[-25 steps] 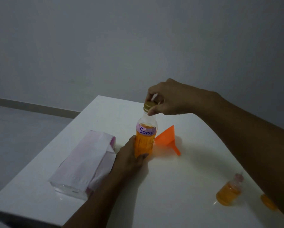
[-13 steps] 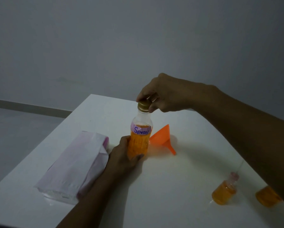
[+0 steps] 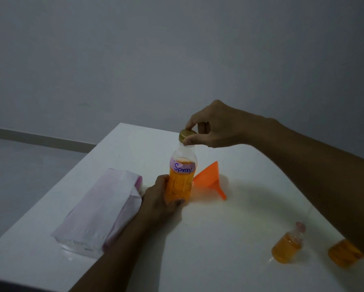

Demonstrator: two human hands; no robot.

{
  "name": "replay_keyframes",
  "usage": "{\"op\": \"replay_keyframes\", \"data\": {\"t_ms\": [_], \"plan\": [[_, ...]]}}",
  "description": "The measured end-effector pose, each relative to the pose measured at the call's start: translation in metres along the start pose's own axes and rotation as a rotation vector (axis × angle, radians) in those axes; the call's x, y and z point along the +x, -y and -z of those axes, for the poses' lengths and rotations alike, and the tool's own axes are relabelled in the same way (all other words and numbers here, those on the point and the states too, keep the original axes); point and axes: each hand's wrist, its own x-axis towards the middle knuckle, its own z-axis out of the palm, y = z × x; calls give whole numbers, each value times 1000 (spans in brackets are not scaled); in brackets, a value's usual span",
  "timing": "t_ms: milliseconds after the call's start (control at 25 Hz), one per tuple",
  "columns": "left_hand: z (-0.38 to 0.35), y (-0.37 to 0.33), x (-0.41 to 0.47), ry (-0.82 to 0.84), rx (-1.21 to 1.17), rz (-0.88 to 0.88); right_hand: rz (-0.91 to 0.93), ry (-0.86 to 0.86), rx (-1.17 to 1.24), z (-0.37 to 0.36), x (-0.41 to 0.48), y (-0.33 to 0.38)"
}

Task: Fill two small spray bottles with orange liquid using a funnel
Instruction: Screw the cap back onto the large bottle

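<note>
A clear bottle of orange liquid, labelled "Spray", stands upright on the white table. My left hand grips its lower body. The fingertips of my right hand pinch the gold cap on its neck. An orange funnel lies on its side just right of the bottle. Two small spray bottles holding orange liquid stand at the front right: one in full view, the other partly hidden behind my right forearm.
A white and pink tissue pack lies left of my left hand, near the table's left edge. The table's far corner is behind the bottle. A grey wall and floor lie beyond.
My right hand's fingers have shifted around the gold cap, from covering it to pinching its rim. The view has shifted slightly. The bottle stays in place in my left hand.
</note>
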Motion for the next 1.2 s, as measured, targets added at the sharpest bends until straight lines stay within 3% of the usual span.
{"op": "replay_keyframes", "data": {"t_ms": [120, 360, 640, 960, 1080, 1200], "plan": [[2, -1, 0, 16, -2, -7, 56, 30, 54, 5, 1, -8], [3, 0, -3, 35, 9, -56, 150, 119, -228, -9, 15, -9], [0, -2, -6, -16, 45, -112, 46, -77, -422, -27, 13, -2], [3, -3, -8, 43, 51, -38, -265, -14, -308, -27, 7, 10], [6, -2, -6, 95, 44, 80, -297, 47, -114, -5, -16, 4], [9, -7, -2, 229, 256, 158, -374, -42, 94, 16, -65, -6]]}}
